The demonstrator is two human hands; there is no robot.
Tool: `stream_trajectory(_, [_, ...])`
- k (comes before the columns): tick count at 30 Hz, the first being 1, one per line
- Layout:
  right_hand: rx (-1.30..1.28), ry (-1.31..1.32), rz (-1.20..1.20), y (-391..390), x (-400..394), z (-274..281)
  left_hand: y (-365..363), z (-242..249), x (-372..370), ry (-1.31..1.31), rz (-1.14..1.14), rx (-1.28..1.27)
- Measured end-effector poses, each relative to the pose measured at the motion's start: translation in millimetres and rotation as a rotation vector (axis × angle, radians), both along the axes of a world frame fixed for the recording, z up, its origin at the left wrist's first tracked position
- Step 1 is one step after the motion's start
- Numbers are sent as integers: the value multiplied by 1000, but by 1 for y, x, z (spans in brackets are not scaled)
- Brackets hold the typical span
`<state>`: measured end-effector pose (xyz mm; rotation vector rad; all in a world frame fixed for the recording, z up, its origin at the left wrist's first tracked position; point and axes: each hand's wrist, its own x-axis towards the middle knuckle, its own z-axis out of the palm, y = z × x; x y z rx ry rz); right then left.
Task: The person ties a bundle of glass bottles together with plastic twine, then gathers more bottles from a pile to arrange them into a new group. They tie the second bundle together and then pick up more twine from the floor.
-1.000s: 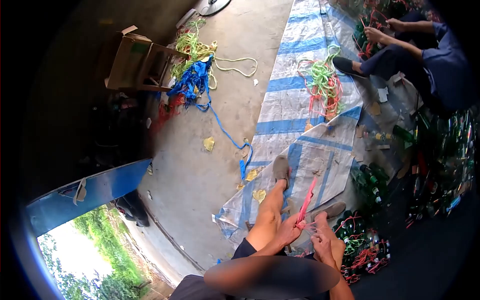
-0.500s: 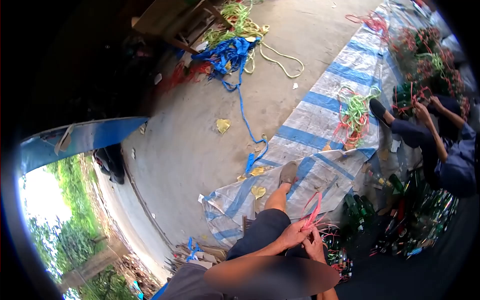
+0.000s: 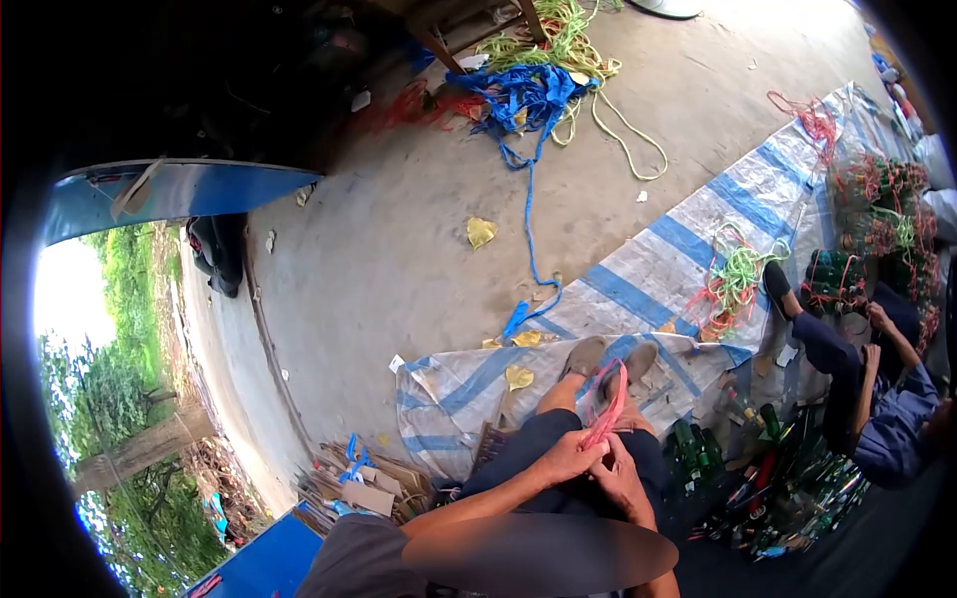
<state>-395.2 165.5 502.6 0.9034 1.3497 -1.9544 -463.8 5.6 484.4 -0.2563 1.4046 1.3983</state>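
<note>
A bunch of pink plastic string (image 3: 610,411) stands up in a loop from my fingers, above my lap. My left hand (image 3: 566,458) is closed around its lower end. Beside it, almost touching, my right hand (image 3: 622,480) is pinched on the same string, its fingertips partly hidden. My knees in dark shorts (image 3: 528,453) are under both hands. Several green glass bottles (image 3: 695,446) lie on the ground to the right of my leg.
A blue-and-white striped tarp (image 3: 638,284) spreads ahead, with tangled green and pink string (image 3: 736,274) on it. A co-worker (image 3: 892,399) sits at right beside tied bottle bundles (image 3: 835,279). Blue strapping (image 3: 528,100) lies farther off. Flattened cardboard (image 3: 374,488) is at my left.
My view has turned, so the scene has shifted right and down. Both my feet now show together. My hands stay close together on the pink string.
</note>
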Motion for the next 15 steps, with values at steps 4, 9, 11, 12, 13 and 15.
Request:
stream_trajectory(4, [-5, 87, 79, 18, -20, 0, 20, 14, -31, -13, 6, -41])
stream_trajectory(9, [162, 165, 33, 49, -31, 21, 42, 42, -53, 104, 88, -50])
stream_trajectory(11, [269, 185, -4, 63, -37, 29, 43, 51, -73, 56, 27, -102])
stream_trajectory(12, [299, 148, -1, 73, -30, 24, 43, 52, -77, 52, 36, -125])
stream_trajectory(13, [324, 112, 7, 86, -23, 15, 43, 56, -82, 139, 111, -104])
stream_trajectory(15, [336, 3, -76, 102, -20, 7, 38, 58, -93, 143, 240, -129])
